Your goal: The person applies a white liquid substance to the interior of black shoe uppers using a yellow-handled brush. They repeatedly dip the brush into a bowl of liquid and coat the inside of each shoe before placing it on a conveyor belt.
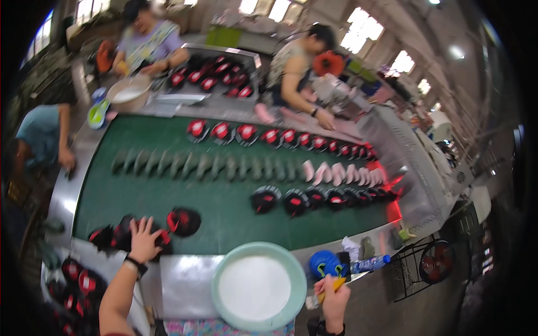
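Note:
My left hand (144, 241) lies with fingers spread over a cluster of black-and-red shoe uppers (120, 232) at the near left of a green conveyor belt (235, 229). Just right of that cluster sits another black-and-red shoe upper (184, 222). My right hand (334, 299) is closed around the yellow handle of a brush (338, 283), whose pale bristle end points down and left. Between my hands stands a light green basin (300, 280) holding white liquid. The brush is outside the basin, to its right.
Rows of shoe uppers (246, 133), grey-green sole-shaped pieces (202, 166) and pink ones (338, 174) run along the belt toward a metal machine (417, 179). Three people work around it. A blue round container (325, 262) and water bottle (370, 264) stand at the near right edge.

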Motion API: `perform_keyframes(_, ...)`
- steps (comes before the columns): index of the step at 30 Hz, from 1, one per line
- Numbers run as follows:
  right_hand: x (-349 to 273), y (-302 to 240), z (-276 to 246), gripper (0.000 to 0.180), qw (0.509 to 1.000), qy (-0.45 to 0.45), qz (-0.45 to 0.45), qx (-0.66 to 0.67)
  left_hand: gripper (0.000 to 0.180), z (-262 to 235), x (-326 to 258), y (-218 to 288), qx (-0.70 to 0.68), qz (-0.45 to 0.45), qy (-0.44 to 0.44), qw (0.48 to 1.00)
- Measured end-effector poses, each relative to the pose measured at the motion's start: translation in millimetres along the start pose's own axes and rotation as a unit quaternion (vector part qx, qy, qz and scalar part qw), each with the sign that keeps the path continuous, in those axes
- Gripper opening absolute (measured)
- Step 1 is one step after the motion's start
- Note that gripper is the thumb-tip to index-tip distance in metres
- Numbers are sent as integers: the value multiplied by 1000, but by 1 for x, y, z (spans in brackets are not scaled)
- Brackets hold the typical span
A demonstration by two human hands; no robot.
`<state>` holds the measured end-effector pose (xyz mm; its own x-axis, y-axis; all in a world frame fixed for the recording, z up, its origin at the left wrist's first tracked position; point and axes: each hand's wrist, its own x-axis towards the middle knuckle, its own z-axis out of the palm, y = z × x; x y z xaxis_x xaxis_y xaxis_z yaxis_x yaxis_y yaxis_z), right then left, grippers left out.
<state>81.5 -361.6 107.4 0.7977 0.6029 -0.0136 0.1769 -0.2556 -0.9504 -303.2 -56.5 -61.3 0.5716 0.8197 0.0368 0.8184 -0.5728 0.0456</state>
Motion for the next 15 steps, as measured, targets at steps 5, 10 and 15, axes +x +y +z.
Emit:
perform_keyframes(5,14,12,2,27,999,-18,27,-2,74,14,64,19,-71,-62,94,991)
perform_keyframes(10,25,12,4,32,1000,-5,20,-6,101,45,113,33,-149,-76,-189,968)
perform_keyframes(15,25,13,8,26,998,-60,14,7,82,12,110,44,-294,-193,-11,936)
